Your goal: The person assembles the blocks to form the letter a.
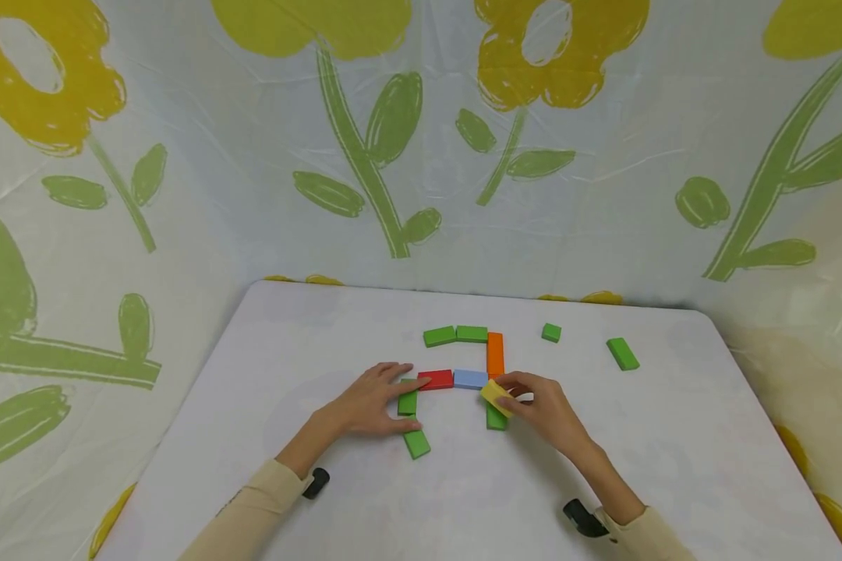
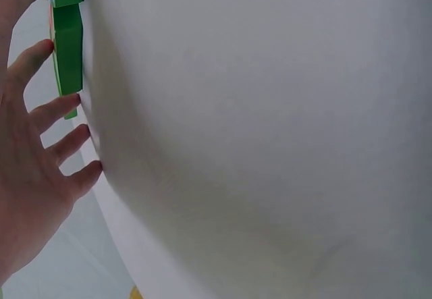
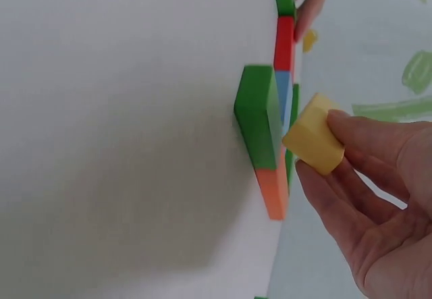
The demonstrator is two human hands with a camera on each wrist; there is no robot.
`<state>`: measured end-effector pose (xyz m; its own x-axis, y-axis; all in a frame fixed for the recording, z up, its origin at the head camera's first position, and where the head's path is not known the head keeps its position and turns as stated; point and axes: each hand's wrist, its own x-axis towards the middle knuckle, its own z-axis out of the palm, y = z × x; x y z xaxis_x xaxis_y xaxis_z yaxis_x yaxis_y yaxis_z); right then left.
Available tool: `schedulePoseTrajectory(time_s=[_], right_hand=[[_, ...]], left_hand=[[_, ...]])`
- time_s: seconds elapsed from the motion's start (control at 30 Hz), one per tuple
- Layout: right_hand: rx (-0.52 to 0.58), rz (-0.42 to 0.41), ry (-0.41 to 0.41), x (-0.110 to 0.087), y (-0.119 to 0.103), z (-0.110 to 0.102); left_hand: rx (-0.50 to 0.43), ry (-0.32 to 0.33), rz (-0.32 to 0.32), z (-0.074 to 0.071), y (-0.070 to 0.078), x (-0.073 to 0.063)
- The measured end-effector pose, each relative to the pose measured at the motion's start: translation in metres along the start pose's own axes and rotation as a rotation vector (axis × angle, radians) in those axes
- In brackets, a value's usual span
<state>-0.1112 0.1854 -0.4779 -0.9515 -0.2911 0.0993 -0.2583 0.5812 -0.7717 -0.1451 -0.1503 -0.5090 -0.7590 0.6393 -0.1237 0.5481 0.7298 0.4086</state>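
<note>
My right hand (image 1: 543, 409) pinches a yellow block (image 1: 494, 395) between thumb and fingers. In the right wrist view the yellow block (image 3: 316, 133) is tilted, beside a green block (image 3: 258, 113). Under the yellow block in the head view lies that green block (image 1: 496, 421), partly hidden. My left hand (image 1: 368, 401) has its fingers spread; one fingertip reaches the red block (image 1: 438, 381), and the thumb is by two green blocks, an upper one (image 1: 408, 403) and a lower one (image 1: 417, 444). A light blue block (image 1: 471, 379) joins the red one in a row.
An orange block (image 1: 495, 353) runs back from the row's right end. Two green blocks, left (image 1: 440, 336) and right (image 1: 472, 334), extend from its far end. Further right lie a small green cube (image 1: 551, 333) and a green block (image 1: 623, 354) on the white table (image 1: 673, 436).
</note>
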Motion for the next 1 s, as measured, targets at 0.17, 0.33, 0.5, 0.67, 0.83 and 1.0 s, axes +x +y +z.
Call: schedulePoseTrajectory(time_s=[0.17, 0.33, 0.5, 0.67, 0.83, 1.0], right_hand=[[0.022, -0.034, -0.110, 0.001, -0.007, 0.010], [0.019, -0.085, -0.213, 0.003, -0.008, 0.017], [0.044, -0.117, -0.286, 0.006, -0.008, 0.021], [0.077, -0.140, -0.355, 0.007, -0.009, 0.024], [0.098, -0.162, -0.457, 0.007, -0.011, 0.029], [0.114, -0.161, -0.542, 0.007, -0.014, 0.032]], left_hand=[[0.009, 0.011, -0.016, 0.001, 0.001, 0.001], [0.038, 0.009, -0.029, 0.002, 0.001, 0.002], [0.040, 0.010, -0.026, 0.003, 0.002, 0.001], [0.031, 0.015, -0.027, 0.001, 0.004, 0.002], [0.040, 0.009, -0.033, 0.002, 0.005, 0.001], [0.040, 0.015, -0.029, 0.004, 0.005, 0.000]])
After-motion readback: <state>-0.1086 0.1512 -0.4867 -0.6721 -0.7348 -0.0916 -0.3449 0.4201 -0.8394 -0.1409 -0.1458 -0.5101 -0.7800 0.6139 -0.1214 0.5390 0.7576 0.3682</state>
